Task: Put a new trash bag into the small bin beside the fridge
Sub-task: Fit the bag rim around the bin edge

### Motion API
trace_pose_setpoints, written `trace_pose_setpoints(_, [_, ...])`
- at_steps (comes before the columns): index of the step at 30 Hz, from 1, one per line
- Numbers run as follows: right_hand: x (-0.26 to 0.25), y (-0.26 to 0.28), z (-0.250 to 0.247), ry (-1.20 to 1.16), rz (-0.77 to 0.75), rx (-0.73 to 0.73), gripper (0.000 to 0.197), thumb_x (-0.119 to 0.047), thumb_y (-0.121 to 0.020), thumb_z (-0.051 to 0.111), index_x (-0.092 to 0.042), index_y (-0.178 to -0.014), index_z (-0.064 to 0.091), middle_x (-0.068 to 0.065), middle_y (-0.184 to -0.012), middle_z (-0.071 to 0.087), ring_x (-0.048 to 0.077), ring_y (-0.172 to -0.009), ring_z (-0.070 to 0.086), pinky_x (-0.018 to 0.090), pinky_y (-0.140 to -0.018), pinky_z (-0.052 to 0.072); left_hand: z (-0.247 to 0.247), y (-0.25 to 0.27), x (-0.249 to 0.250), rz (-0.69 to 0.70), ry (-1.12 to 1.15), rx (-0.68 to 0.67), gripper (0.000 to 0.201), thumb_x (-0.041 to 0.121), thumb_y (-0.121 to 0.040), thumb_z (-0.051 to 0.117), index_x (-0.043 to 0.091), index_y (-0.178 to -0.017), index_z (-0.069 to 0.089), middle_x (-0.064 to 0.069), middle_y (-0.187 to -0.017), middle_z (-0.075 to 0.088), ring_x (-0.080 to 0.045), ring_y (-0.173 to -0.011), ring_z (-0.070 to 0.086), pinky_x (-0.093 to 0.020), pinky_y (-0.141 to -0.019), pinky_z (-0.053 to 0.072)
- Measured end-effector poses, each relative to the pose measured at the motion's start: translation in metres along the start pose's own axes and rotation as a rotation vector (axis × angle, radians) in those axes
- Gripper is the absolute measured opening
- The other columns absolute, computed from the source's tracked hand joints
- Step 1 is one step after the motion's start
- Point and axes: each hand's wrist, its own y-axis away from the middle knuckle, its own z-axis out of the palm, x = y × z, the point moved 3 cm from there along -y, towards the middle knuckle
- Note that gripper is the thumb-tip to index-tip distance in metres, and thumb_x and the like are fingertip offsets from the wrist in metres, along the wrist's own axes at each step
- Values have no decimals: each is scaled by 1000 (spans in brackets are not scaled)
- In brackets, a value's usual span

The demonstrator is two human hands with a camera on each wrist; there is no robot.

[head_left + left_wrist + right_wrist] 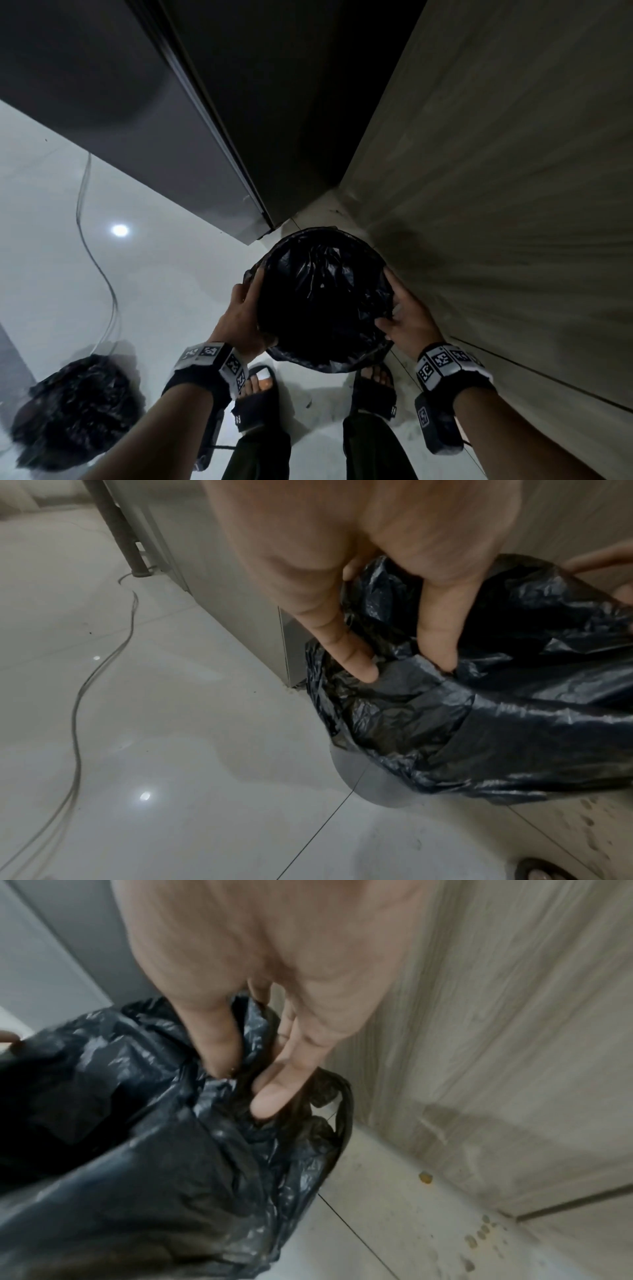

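A small round bin (373, 780) with a grey wall stands on the floor in the corner between the fridge (154, 120) and a wooden panel. A black trash bag (322, 294) lines it, its edge folded out over the rim. My left hand (251, 291) pinches the bag's edge at the bin's left rim; in the left wrist view one digit of the left hand (407, 666) lies inside the bag and one outside. At the right rim my right hand (390, 305) pinches the bag (154, 1150) the same way, seen close as the right hand (246, 1077).
A full, tied black bag (75, 411) lies on the white tile floor at the lower left. A cable (99, 267) snakes across the floor beside the fridge. The wooden panel (496, 205) stands close on the right. My slippered feet (257, 401) are just in front of the bin.
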Motion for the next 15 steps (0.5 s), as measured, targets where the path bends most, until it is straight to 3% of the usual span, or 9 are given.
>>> trace_pose_setpoints(4, [-4,0,1,-47,36,-16,98,11,-81,56,-65,-131,18,-5,-135,48,21,-116,58,39,-74,62,4,-6,4,12,0,12,125,9,-59,80,41,-147,-3,-11,-132,26,-46,-91,60,-50,-72,59])
trace_pose_setpoints(8, [-12,-7,-7,-39,34,31,98,12,-81,56,-58,-137,16,-3,-138,44,25,-118,57,29,-64,61,-2,-23,11,18,-15,13,123,6,-57,81,36,-147,2,-8,-131,23,-39,-93,59,-45,-69,60])
trace_pose_setpoints(10, [-19,-15,-16,-23,17,54,98,13,-81,56,-53,-140,15,3,-137,49,25,-112,60,29,-63,61,-7,-38,17,48,-30,29,126,10,-53,83,36,-146,2,-9,-133,24,-38,-100,56,-43,-75,60])
trace_pose_setpoints(12, [-30,-25,-27,9,-3,75,96,12,-81,56,-50,-142,14,4,-133,53,26,-105,62,35,-66,62,-12,-57,22,113,-83,70,131,16,-46,83,34,-146,1,-12,-135,27,-34,-107,49,-33,-85,56])
trace_pose_setpoints(14, [-40,-37,-38,14,8,108,95,12,-81,56,-50,-142,17,0,-125,55,23,-97,63,44,-70,61,-19,-76,28,144,-156,91,130,23,-47,82,25,-148,1,-13,-141,28,-32,-114,41,-24,-93,47])
trace_pose_setpoints(15, [-43,-44,-42,0,14,123,95,13,-80,56,-51,-141,19,-2,-122,56,21,-94,63,47,-71,61,-22,-85,32,131,-169,98,125,26,-51,81,20,-149,4,-15,-145,27,-34,-118,39,-25,-98,42])
